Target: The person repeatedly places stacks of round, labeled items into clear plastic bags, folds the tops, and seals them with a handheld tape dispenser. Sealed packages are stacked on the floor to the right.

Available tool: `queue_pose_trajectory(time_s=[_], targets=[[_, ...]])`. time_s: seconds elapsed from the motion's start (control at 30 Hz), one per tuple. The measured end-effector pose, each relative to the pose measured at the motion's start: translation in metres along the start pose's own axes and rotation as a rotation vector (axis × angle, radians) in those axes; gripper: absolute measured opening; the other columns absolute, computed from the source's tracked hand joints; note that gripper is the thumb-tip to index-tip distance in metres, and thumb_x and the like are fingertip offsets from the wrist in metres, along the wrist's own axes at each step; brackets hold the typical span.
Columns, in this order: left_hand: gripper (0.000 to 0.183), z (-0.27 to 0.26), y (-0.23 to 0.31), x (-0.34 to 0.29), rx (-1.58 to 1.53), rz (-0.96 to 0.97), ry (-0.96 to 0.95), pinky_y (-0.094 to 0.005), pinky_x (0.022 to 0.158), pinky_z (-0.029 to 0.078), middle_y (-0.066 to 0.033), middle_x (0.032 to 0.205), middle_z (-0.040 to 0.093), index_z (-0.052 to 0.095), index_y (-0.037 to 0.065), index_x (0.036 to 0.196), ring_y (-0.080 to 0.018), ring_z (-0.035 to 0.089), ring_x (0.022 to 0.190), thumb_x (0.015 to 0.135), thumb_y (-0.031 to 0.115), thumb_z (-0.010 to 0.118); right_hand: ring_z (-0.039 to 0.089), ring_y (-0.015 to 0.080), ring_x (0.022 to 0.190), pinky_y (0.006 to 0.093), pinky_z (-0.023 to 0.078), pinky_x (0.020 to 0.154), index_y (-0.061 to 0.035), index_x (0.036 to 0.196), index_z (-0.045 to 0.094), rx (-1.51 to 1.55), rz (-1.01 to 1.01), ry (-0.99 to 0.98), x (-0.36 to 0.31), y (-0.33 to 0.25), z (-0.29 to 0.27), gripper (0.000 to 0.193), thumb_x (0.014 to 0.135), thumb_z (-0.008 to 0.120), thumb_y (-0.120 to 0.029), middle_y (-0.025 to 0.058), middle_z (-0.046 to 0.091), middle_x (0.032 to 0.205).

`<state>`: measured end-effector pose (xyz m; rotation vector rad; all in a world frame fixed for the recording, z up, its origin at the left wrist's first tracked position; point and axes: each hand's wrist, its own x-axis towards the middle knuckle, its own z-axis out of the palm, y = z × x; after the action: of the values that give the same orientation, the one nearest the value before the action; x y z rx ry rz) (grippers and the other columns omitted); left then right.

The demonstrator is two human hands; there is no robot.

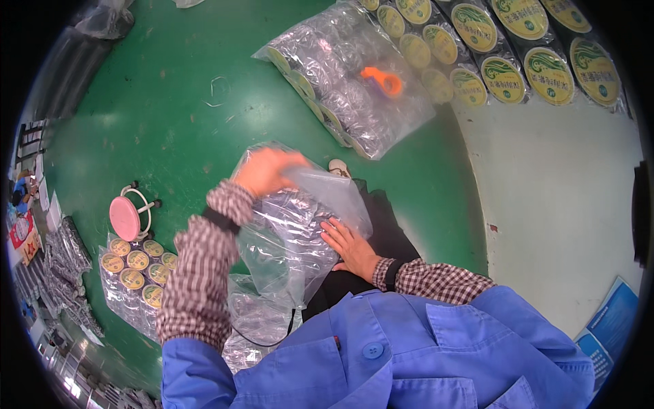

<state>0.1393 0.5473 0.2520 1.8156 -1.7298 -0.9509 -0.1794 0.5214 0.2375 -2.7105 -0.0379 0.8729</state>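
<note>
A large clear plastic bag [286,225] filled with shiny wrapped items stands in front of my body, against my legs. My left hand [267,172], slightly blurred, is closed on the upper edge of this bag, where the loose film folds over. On the bag's right side my right hand [351,245] lies with its fingers spread, pressing the film against the contents. What exactly is inside cannot be made out through the glare.
A filled clear bag [306,61] with an orange tape-like ring [390,83] on it lies ahead. Packs with round yellow-green labels [524,68] cover the pale surface's far end. A pink stool [126,218] and a labelled bundle [136,262] are at left on the green floor.
</note>
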Motion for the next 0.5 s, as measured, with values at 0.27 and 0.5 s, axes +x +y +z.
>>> queue_pose_trajectory(time_s=[0.27,0.5], targets=[[0.030,0.113,0.023,-0.156,0.089,-0.166,-0.183,-0.0524,0.119,0.016,0.0075,0.128,0.062,0.068,0.021,0.115,-0.0182,0.042,0.136,0.088,0.018,0.055,0.029,0.0328,0.141,0.0466,0.043,0.098,-0.0031,0.145,0.034,0.293,-0.079,-0.272,0.017,0.036,-0.077,0.091,0.074,0.074,-0.044,0.0209,0.031,0.150],[0.018,0.116,0.188,-0.165,0.198,-0.696,-0.073,-0.0461,0.099,0.038,-0.0067,0.103,0.067,0.069,0.012,0.093,-0.0300,0.057,0.110,0.077,0.018,0.062,0.013,0.0392,0.146,0.0465,0.019,0.117,-0.0021,0.151,0.017,0.080,-0.458,-0.129,0.055,0.045,-0.075,0.095,0.080,0.072,-0.035,0.0228,0.011,0.158]])
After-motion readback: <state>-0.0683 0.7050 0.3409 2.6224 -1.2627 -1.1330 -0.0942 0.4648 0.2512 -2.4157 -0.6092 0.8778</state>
